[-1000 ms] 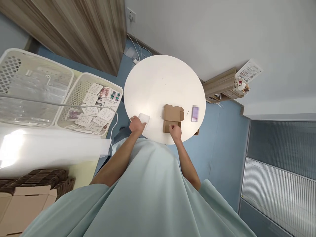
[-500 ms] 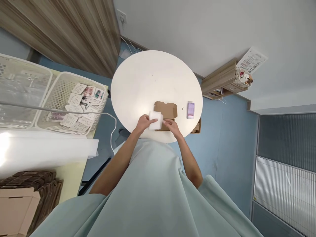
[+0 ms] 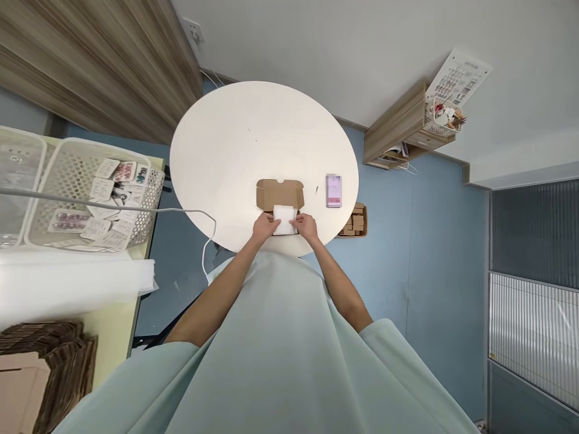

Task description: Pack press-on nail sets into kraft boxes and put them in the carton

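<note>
A white foam-wrapped packet (image 3: 284, 220) lies between my two hands, over the lower part of an opened brown cardboard box (image 3: 280, 194). My left hand (image 3: 265, 227) pinches the packet's left edge, thumb on top. On the opposite edge, my right hand (image 3: 305, 226) grips it between thumb and fingers. The box's lid stands spread away from me with its side flaps out; its tray is mostly hidden under the packet and hands. What the white wrapping contains cannot be seen.
The box rests on a round white table (image 3: 217, 144). A blurred phone-like item (image 3: 333, 190) lies to its right. Below the table's right edge stands a carton of small boxes (image 3: 355, 220). At left are a basket (image 3: 58, 181) of cards, a white foam roll (image 3: 76, 280) and stacked flat cardboard (image 3: 67, 374).
The white packet has moved from beside the box's left edge to over its tray. My right hand has shifted to grip the packet's right edge squarely. The whole view has turned slightly.
</note>
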Available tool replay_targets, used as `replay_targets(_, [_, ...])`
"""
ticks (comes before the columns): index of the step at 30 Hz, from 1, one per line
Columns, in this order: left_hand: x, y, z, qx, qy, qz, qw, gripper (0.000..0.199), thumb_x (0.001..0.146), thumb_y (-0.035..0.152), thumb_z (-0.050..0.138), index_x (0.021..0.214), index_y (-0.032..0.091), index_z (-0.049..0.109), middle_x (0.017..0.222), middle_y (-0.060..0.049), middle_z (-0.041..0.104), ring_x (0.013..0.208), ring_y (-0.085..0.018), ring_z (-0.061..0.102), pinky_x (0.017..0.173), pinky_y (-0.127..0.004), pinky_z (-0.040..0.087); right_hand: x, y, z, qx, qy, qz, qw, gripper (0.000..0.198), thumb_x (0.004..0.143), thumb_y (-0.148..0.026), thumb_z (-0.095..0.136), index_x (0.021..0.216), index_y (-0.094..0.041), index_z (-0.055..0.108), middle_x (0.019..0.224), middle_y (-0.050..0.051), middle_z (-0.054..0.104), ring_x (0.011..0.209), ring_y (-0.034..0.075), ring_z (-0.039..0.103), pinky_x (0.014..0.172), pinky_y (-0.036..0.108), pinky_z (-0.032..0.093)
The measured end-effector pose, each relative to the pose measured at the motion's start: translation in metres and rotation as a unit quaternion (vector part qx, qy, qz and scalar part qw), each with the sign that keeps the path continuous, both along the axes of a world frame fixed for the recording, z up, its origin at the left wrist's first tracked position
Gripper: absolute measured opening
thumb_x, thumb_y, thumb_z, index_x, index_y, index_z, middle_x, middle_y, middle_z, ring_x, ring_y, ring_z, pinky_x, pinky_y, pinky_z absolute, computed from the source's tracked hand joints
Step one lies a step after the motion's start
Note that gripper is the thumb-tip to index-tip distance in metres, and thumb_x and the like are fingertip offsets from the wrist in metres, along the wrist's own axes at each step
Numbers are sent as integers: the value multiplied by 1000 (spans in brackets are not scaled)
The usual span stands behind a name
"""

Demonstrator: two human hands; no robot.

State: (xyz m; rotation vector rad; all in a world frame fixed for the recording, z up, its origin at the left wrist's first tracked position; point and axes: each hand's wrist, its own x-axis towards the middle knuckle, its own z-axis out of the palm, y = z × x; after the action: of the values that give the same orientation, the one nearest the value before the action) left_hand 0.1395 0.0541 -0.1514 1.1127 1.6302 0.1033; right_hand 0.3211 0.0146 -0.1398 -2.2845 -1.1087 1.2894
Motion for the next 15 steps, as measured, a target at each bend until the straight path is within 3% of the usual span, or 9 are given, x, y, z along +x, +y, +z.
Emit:
replay_targets(3, [3,-3,-5,29,77,-52,995,22,89,28,68,110,21,69,121,-11,82,117,-30,75,99,-38,55,-6,4,-5,-18,-31,48,998,8,95,-28,81,95,-22,75,104,6,84,99,22,78,87,30,57])
replay_targets(9, [5,-7,-4,50,150,-123,980,41,93,27,65,133,20,67,127,-17,80,125,-37,73,104,-47,57,-17,9,-12,-53,-91,137,985,7,102,-26,72,98,-22,75,109,9,83,103,24,76,85,30,55])
replay_targets(15, [12,-5,4,38,184,-207,960,32,96,29,63,126,18,69,133,-24,75,124,-41,72,99,-50,59,-25,9,-23,-56,-126,170,976,13,103,-26,71,92,-19,76,107,17,81,107,31,76,91,38,57])
